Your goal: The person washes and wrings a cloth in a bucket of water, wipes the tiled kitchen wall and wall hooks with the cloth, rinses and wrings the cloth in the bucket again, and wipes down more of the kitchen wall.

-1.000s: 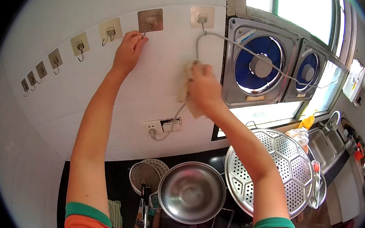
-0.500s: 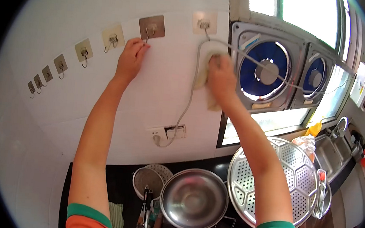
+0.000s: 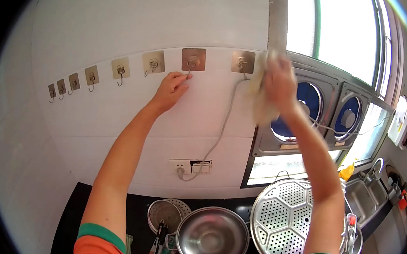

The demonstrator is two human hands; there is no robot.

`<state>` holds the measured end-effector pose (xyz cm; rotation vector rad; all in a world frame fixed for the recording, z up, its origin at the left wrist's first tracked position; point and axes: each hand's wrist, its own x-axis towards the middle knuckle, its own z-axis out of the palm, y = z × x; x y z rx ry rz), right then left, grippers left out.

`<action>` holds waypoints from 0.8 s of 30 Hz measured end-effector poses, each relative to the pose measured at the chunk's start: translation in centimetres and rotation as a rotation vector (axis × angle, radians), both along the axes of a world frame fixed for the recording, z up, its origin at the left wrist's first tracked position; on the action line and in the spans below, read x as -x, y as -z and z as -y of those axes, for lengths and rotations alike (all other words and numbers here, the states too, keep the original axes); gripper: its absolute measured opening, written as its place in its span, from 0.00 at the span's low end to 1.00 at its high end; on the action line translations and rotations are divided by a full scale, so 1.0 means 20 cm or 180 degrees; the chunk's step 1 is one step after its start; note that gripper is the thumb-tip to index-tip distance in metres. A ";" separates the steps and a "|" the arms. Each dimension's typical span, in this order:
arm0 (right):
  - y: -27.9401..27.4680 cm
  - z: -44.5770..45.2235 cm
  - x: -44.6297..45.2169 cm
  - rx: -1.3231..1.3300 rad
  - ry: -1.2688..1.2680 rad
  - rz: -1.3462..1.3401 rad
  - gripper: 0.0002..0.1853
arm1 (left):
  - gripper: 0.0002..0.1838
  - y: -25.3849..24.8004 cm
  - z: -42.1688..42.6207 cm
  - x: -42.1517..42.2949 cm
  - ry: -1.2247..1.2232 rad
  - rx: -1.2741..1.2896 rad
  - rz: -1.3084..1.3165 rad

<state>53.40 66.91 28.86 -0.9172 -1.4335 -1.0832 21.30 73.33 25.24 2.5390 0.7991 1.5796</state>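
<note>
My left hand (image 3: pixel 170 93) is raised to the white wall, its thumb and fingertips pinched on the lower end of a metal wall hook (image 3: pixel 193 60) with a coppery square backing. To the right, my right hand (image 3: pixel 282 83) grips a pale beige cloth (image 3: pixel 263 105); both are smeared by motion. The cloth hangs over the seam between wall and window frame, in front of the left fan's edge. Close by, another adhesive hook (image 3: pixel 243 63) has a grey cable (image 3: pixel 224 124) hanging at it. Several similar hooks (image 3: pixel 120 68) continue in a row leftward.
Two blue-bladed fans (image 3: pixel 348 118) sit in the window. Below the hands are a wall socket (image 3: pixel 180 166), a steel bowl (image 3: pixel 212 238), a perforated steel steamer tray (image 3: pixel 278 214) and a strainer pot (image 3: pixel 164 212) on the black counter (image 3: pixel 111 201). A sink (image 3: pixel 362 199) is at right.
My right hand has moved the cloth up and rightward, from the wall below the cabled hook to the window frame's edge. The left hand stays at the same hook. The view has tilted up.
</note>
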 end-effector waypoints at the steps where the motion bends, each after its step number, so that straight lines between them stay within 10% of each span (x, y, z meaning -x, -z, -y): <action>1: -0.17 -0.01 0.02 0.0128 0.0081 -0.0042 0.20 | 0.16 0.00 0.00 0.00 -0.0078 -0.0040 -0.0041; 8: -0.56 -0.27 0.44 -0.0090 0.1342 0.1768 0.26 | 0.17 0.03 -0.05 0.00 -0.0430 -0.0464 -0.0131; 24: -0.45 -0.07 -0.19 0.1441 0.1780 0.0503 0.12 | 0.22 0.04 -0.04 0.02 -0.0872 -0.0226 -0.0275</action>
